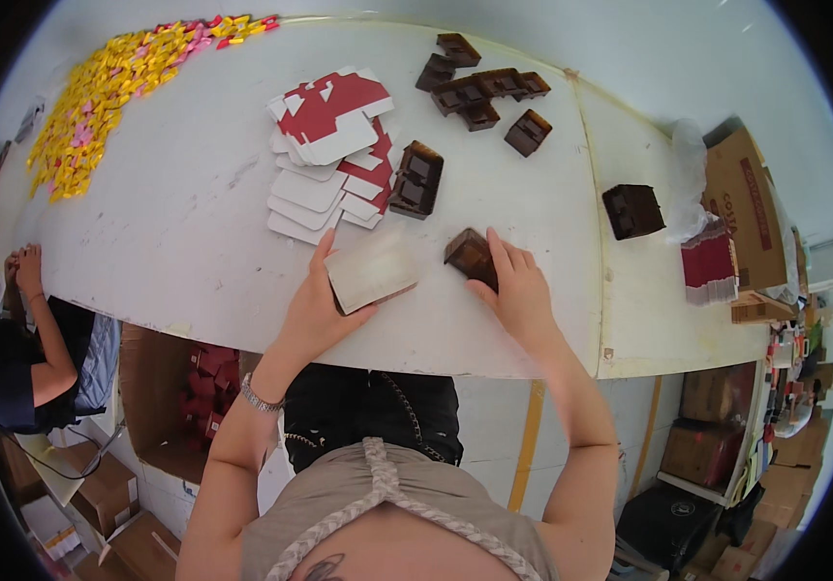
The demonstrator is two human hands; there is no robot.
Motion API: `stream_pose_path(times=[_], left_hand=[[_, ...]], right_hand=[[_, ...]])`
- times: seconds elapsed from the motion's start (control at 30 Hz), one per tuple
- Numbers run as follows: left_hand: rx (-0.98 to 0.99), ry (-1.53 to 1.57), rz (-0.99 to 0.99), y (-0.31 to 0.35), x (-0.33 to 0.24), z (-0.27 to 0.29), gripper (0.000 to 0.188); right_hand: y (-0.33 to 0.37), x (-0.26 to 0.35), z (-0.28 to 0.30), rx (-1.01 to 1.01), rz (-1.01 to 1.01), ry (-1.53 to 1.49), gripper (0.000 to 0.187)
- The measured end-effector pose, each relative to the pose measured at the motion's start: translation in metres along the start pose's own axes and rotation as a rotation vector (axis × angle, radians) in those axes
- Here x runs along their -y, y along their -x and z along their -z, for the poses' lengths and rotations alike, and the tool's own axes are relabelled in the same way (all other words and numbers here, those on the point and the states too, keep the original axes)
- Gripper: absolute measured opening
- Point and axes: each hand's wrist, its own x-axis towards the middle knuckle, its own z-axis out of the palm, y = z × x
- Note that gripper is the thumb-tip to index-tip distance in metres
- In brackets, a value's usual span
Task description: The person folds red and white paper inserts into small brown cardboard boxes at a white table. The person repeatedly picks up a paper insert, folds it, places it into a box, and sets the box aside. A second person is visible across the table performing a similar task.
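Note:
My left hand (312, 318) is closed around a small box (374, 269), its pale face up and slightly blurred. To its right, my right hand (521, 290) grips a dark brown plastic tray (470, 254) between thumb and fingers, just above or on the table. Beyond my left hand lies a fanned pile of flat red-and-white cartons (312, 187). Another brown tray (417, 181) with inner compartments stands against the pile's right side. Farther back, several similar trays (479, 94) lie in a cluster, with a single tray (529, 133) nearer to me.
Many yellow and pink packets (111, 92) cover the far left of the table. At right are a dark tray (632, 211), a stack of red cards (709, 263) and a cardboard box (738, 194). An open carton (150, 407) stands below the table; another person's arm (48, 339) is at left.

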Motion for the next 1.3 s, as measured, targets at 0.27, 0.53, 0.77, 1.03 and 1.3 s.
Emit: stream_pose_path(times=[0.27, 0.53, 0.77, 1.03, 1.3], left_hand=[[0.011, 0.041, 0.019, -0.003, -0.003, 0.003, 0.11], [-0.008, 0.015, -0.037, -0.005, -0.005, -0.001, 0.113], [-0.007, 0.123, 0.052, -0.009, -0.006, 0.004, 0.114], [-0.026, -0.075, -0.075, -0.005, 0.002, -0.002, 0.115], [-0.052, -0.053, -0.09, -0.003, -0.002, -0.003, 0.102]], right_hand=[[-0.002, -0.003, -0.006, -0.044, 0.245, 0.008, 0.075], [-0.031, 0.103, 0.04, -0.199, 0.608, 0.597, 0.047], [-0.069, 0.087, 0.011, -0.04, 0.786, -0.035, 0.042], [-0.032, 0.074, -0.001, -0.055, 0.8, 0.298, 0.04], [-0.029, 0.09, 0.03, 0.052, 0.639, 0.037, 0.038]])
